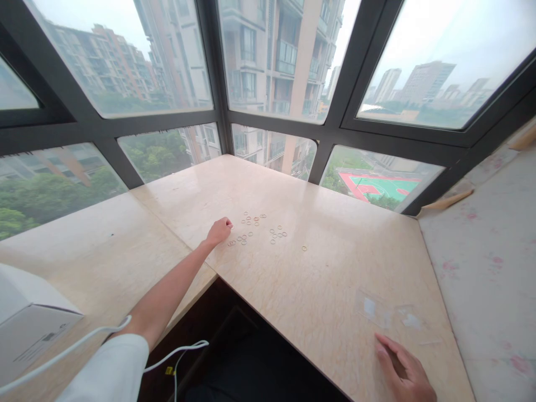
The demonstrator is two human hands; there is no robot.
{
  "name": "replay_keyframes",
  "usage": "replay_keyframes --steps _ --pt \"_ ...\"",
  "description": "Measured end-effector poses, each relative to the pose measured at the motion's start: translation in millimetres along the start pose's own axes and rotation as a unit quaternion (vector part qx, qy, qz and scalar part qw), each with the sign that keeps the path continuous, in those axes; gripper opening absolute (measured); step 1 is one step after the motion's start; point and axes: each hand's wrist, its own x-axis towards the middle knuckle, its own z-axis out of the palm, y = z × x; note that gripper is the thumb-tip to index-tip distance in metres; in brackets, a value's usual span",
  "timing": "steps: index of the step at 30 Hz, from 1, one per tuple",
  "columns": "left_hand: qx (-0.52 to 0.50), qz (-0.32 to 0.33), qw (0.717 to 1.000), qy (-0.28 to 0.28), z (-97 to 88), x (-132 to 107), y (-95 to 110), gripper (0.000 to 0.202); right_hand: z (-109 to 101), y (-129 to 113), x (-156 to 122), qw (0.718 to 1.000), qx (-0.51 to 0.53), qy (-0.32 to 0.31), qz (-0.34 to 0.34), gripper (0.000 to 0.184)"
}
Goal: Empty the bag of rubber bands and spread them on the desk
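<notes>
My left hand reaches out over the marble-patterned tabletop with its fingers closed together. What it holds, if anything, is too small or hidden to make out. Just right of it lie several small thin rings, one loose group near the knuckles and another farther right. A reddish ring lies among those at the back, and a single ring sits apart. At the lower right my right hand rests near the table edge, fingers loosely curled, thumb apart, nothing visible in it. Beyond it is a clear plastic packet.
Another clear packet lies beside the first. A white box stands at the left, and a white cable passes over my left arm. Windows border the tabletop at the back; a floral wall is on the right.
</notes>
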Motion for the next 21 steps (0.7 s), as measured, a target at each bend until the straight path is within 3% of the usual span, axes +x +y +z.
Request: replay_keyframes --steps 4,8,11,17,21 --pt "-0.048 -0.059 0.997 0.031 -0.5 10 0 0.016 0 -1 1 1.000 0.001 -0.003 0.005 0.048" --pt "-0.080 -0.066 0.994 0.019 -5.6 15 4 0.020 0 0 1 1.000 -0.002 -0.004 0.002 0.046" --pt "-0.064 -0.045 0.997 -0.001 -11.9 8 3 0.021 0 -1 1 1.000 -0.005 -0.002 0.008 0.047" --pt "-0.014 0.050 0.994 -0.098 -12.2 -21 -4 0.024 -2 -8 1 0.999 -0.026 -0.002 0.028 0.049" --pt "-0.005 0.078 0.991 -0.109 -7.7 -31 -3 0.010 -3 -9 1 0.999 -0.036 -0.003 0.026 0.049"
